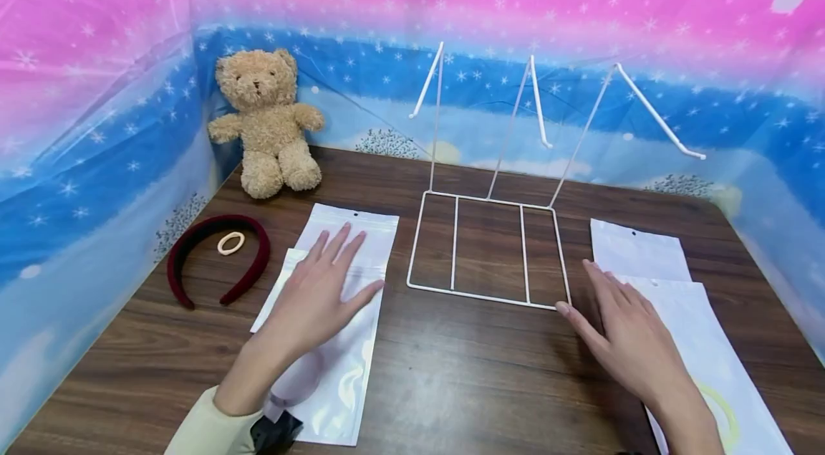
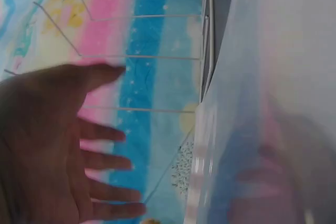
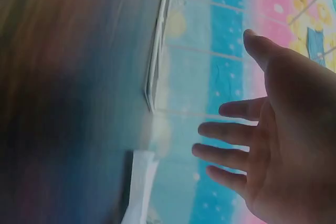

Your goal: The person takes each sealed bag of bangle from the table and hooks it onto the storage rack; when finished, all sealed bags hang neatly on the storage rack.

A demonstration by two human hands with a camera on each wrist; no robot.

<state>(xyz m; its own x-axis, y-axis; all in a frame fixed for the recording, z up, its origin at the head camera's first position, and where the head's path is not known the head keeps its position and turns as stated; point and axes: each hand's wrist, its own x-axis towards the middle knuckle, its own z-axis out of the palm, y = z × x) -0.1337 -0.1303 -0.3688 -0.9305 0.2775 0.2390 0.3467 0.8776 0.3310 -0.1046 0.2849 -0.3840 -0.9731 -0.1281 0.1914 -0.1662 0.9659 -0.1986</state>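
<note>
My left hand (image 1: 316,301) hovers palm down over white plastic bags on the left, fingers straight and spread; it holds nothing. The back bag (image 1: 379,236) has a hang hole, and the front bag (image 1: 351,383) is glossy. In the left wrist view, a gap separates the hand (image 2: 50,145) from the bag surface. My right hand (image 1: 634,340), fingers extended, is over the left edge of more white bags (image 1: 699,319), one showing a pale yellow-green ring (image 1: 725,412). The right wrist view shows that palm (image 3: 283,129) bare. Between both hands stands a white wire rack (image 1: 455,243).
Three bent wire arms (image 1: 535,97) rise from the rack's back. A teddy bear (image 1: 261,122) sits at the back left corner. In front of it lie a dark red headband (image 1: 248,290) and a small cream ring (image 1: 221,247). Patterned cloth (image 1: 503,11) encloses the wooden table (image 1: 445,383).
</note>
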